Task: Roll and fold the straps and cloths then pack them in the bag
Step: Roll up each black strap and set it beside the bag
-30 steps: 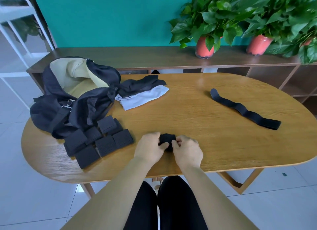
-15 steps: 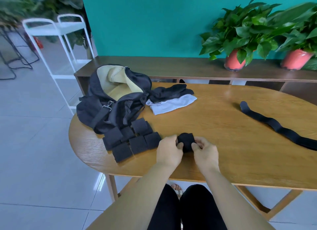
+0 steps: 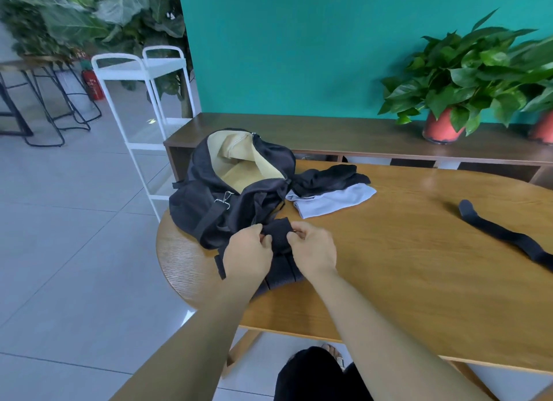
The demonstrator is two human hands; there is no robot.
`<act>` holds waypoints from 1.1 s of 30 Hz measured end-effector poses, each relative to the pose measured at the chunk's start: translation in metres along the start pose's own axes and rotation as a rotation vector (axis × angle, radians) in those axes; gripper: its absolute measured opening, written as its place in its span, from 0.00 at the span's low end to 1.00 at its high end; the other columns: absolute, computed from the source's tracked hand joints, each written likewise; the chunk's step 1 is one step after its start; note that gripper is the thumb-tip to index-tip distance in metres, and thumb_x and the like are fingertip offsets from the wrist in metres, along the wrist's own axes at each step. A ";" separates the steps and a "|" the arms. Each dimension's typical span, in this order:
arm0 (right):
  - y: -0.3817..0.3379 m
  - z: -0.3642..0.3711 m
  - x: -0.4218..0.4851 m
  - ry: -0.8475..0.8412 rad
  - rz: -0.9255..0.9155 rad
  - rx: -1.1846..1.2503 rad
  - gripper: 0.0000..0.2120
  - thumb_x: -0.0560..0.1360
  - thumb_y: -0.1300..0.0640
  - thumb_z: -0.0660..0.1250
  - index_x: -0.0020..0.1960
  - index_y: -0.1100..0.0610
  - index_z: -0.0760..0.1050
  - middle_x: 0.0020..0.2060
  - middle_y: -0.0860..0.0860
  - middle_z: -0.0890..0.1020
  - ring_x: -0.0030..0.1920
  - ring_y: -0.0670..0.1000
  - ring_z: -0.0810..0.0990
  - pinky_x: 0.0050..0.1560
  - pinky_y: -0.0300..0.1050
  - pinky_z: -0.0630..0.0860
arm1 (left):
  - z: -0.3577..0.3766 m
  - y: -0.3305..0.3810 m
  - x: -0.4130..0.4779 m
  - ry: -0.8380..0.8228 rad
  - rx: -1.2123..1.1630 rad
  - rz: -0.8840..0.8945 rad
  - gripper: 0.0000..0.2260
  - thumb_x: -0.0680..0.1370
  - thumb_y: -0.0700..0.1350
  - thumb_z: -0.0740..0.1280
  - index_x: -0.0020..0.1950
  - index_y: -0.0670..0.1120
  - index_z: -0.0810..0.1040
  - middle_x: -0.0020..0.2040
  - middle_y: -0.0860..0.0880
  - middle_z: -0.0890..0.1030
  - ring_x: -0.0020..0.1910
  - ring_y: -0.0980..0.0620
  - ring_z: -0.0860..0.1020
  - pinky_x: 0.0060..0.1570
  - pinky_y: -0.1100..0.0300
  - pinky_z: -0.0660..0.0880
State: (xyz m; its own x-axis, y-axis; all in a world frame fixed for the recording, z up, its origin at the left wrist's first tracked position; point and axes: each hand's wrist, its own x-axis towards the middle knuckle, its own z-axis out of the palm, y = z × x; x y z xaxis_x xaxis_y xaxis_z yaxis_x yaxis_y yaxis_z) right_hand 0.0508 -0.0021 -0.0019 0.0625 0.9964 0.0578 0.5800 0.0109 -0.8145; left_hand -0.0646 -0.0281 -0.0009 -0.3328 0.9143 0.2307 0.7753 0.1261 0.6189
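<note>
A rolled black strap (image 3: 279,234) is held between both hands above the table's left end. My left hand (image 3: 247,252) grips its left side and my right hand (image 3: 312,249) pinches its right side. Just beyond it lies the black bag (image 3: 227,191), mouth open, showing a tan lining. Several rolled black straps (image 3: 282,273) lie on the table under my hands, partly hidden. A black cloth (image 3: 329,177) rests on a pale grey cloth (image 3: 332,201) beside the bag. One unrolled black strap (image 3: 505,236) stretches across the right of the wooden table (image 3: 419,266).
A low wooden shelf (image 3: 359,131) runs behind the table with potted plants (image 3: 443,128) in red pots on it. A white metal rack (image 3: 137,101) stands to the left on the tiled floor, with black stools farther off.
Both hands have lifted the rolled strap off the table and carried it left, over the pile of rolled straps toward the bag. The view has swung left.
</note>
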 end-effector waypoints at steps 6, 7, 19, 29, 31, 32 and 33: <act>-0.006 0.022 0.020 -0.032 -0.036 -0.172 0.14 0.77 0.53 0.61 0.61 0.45 0.77 0.49 0.43 0.82 0.57 0.50 0.73 0.57 0.46 0.67 | 0.002 -0.019 0.024 -0.020 0.188 -0.072 0.14 0.78 0.47 0.63 0.34 0.48 0.64 0.35 0.50 0.75 0.35 0.50 0.73 0.32 0.58 0.65; -0.006 0.025 0.021 -0.037 -0.043 -0.212 0.14 0.77 0.52 0.61 0.61 0.44 0.77 0.50 0.43 0.82 0.58 0.50 0.71 0.56 0.46 0.65 | 0.002 -0.021 0.025 -0.028 0.220 -0.074 0.14 0.78 0.47 0.62 0.35 0.48 0.64 0.36 0.50 0.76 0.35 0.50 0.73 0.32 0.58 0.66; -0.002 0.031 0.025 -0.047 -0.086 -0.359 0.13 0.78 0.50 0.61 0.60 0.45 0.78 0.55 0.47 0.79 0.59 0.51 0.68 0.58 0.46 0.64 | -0.004 -0.025 0.024 -0.015 0.256 -0.024 0.17 0.79 0.41 0.60 0.32 0.48 0.59 0.30 0.52 0.66 0.34 0.49 0.68 0.34 0.58 0.63; 0.026 -0.032 0.005 0.050 -0.047 -0.282 0.12 0.78 0.54 0.60 0.57 0.46 0.79 0.54 0.44 0.80 0.60 0.50 0.68 0.55 0.44 0.61 | 0.013 0.026 -0.001 -0.052 0.253 0.140 0.06 0.80 0.45 0.61 0.48 0.47 0.76 0.44 0.49 0.78 0.46 0.47 0.77 0.40 0.57 0.70; 0.044 -0.057 0.002 0.078 0.002 -0.272 0.11 0.78 0.54 0.60 0.56 0.47 0.79 0.54 0.44 0.80 0.61 0.50 0.67 0.56 0.44 0.61 | 0.026 0.042 -0.010 -0.087 0.298 0.208 0.07 0.79 0.46 0.60 0.41 0.48 0.71 0.42 0.50 0.75 0.48 0.46 0.76 0.42 0.55 0.68; 0.053 -0.071 0.000 0.095 0.030 -0.264 0.11 0.78 0.54 0.60 0.57 0.47 0.79 0.53 0.44 0.81 0.61 0.50 0.67 0.56 0.44 0.61 | 0.033 0.050 -0.015 -0.103 0.326 0.249 0.10 0.79 0.46 0.60 0.38 0.48 0.67 0.40 0.51 0.72 0.48 0.46 0.75 0.42 0.55 0.66; 0.063 -0.084 -0.001 0.114 0.058 -0.262 0.12 0.78 0.54 0.60 0.57 0.47 0.79 0.53 0.45 0.81 0.61 0.50 0.67 0.56 0.45 0.61 | 0.040 0.061 -0.019 -0.121 0.344 0.286 0.11 0.79 0.46 0.60 0.38 0.49 0.65 0.39 0.52 0.70 0.48 0.46 0.74 0.43 0.55 0.65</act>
State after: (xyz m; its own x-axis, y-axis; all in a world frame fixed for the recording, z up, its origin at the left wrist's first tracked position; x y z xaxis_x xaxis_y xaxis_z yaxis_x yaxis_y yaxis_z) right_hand 0.1556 -0.0095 -0.0043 0.1835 0.9787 0.0921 0.7617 -0.0823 -0.6426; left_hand 0.0105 -0.0225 0.0018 -0.0307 0.9668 0.2537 0.9667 -0.0359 0.2535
